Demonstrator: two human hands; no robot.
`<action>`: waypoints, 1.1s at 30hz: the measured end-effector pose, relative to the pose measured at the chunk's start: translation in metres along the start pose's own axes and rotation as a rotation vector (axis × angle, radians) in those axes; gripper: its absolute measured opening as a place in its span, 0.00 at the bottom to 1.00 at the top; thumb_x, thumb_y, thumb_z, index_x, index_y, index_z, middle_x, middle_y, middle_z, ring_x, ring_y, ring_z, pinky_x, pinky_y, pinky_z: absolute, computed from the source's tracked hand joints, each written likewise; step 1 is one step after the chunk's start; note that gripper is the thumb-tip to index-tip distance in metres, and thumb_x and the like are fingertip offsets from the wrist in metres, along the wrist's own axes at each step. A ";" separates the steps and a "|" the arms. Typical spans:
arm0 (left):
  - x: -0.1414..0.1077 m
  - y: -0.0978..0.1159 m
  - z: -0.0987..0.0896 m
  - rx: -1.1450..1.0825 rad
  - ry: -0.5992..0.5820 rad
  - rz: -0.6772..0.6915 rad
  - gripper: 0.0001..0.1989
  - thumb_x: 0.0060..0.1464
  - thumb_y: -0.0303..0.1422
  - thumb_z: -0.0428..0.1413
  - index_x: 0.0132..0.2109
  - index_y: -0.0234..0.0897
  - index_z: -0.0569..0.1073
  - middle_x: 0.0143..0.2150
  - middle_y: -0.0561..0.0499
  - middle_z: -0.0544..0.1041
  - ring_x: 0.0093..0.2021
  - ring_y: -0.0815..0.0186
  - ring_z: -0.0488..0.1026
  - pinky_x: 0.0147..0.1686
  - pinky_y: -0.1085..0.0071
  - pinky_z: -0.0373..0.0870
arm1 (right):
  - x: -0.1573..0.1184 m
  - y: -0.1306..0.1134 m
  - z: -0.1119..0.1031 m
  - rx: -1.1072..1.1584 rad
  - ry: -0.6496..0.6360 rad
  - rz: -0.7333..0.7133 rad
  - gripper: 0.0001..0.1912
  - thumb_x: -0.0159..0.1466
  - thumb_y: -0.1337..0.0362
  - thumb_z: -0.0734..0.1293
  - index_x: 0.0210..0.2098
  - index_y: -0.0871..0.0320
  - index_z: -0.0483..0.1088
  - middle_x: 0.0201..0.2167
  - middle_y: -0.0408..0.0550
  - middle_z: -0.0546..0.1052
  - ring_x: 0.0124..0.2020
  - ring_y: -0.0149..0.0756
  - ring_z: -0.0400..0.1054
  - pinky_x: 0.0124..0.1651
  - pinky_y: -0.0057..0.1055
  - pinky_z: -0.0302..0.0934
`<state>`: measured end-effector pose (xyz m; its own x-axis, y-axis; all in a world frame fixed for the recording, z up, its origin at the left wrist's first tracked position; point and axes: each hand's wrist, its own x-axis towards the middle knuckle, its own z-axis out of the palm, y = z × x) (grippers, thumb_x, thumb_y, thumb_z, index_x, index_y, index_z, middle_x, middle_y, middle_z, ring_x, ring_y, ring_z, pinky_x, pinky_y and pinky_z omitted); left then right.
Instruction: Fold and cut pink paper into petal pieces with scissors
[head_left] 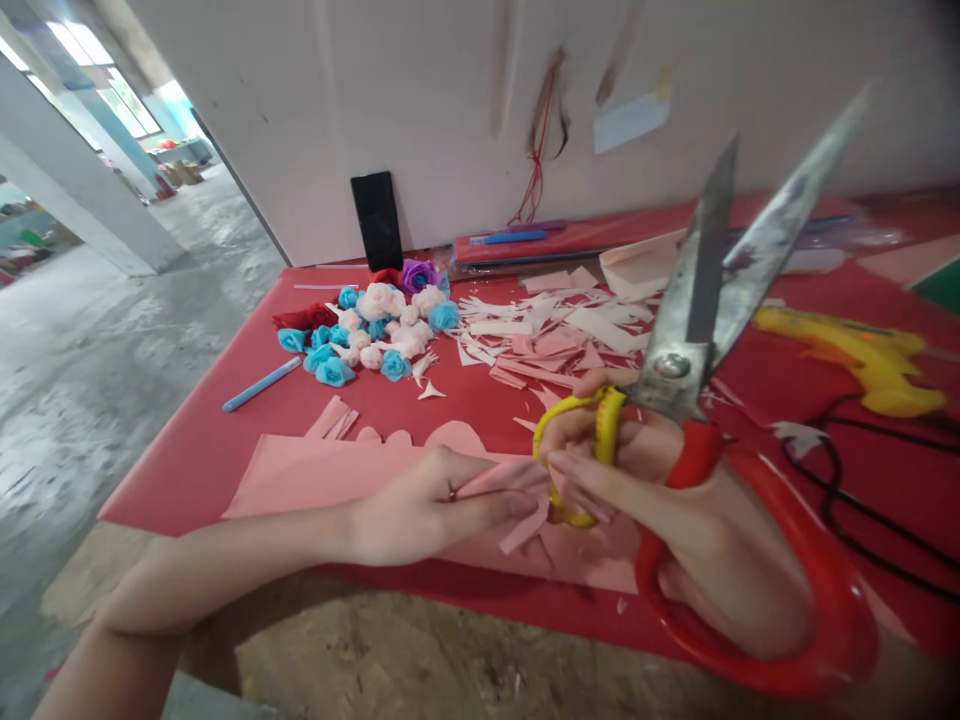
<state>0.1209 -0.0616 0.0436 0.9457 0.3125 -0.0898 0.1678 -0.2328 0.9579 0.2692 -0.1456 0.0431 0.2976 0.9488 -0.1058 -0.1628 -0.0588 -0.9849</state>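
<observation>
My left hand [427, 505] pinches a folded piece of pink paper [495, 478] between thumb and fingers. Around my right hand [712, 530] are the red and yellow handles of large scissors [675, 365], their blades apart and pointing up. The right fingertips are at the end of the pink piece; whether they grip it too I cannot tell. Beneath both hands lies a larger pink sheet [300, 475] on the red tabletop [187, 430]. Rounded pink cutouts [456, 437] lie at its far edge.
Crepe paper flowers [382, 300] in pink, blue, red and purple are heaped behind, beside many paper scraps [555, 330]. A black phone [377, 220] leans on the wall. A blue pen [261, 385] lies left. At right is a yellow glue gun [855, 355] with a black cord [885, 535].
</observation>
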 end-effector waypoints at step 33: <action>0.007 -0.007 -0.002 -0.535 0.292 0.018 0.05 0.45 0.24 0.57 0.30 0.32 0.67 0.25 0.56 0.69 0.26 0.76 0.66 0.29 0.79 0.65 | 0.004 -0.001 -0.005 -0.100 0.004 -0.201 0.12 0.55 0.58 0.66 0.35 0.51 0.59 0.32 0.40 0.72 0.20 0.27 0.60 0.22 0.27 0.57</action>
<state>0.1261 -0.0555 0.0367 0.8190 0.5699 -0.0659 -0.0824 0.2306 0.9695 0.2753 -0.1434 0.0429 0.3185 0.9433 0.0938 -0.0053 0.1007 -0.9949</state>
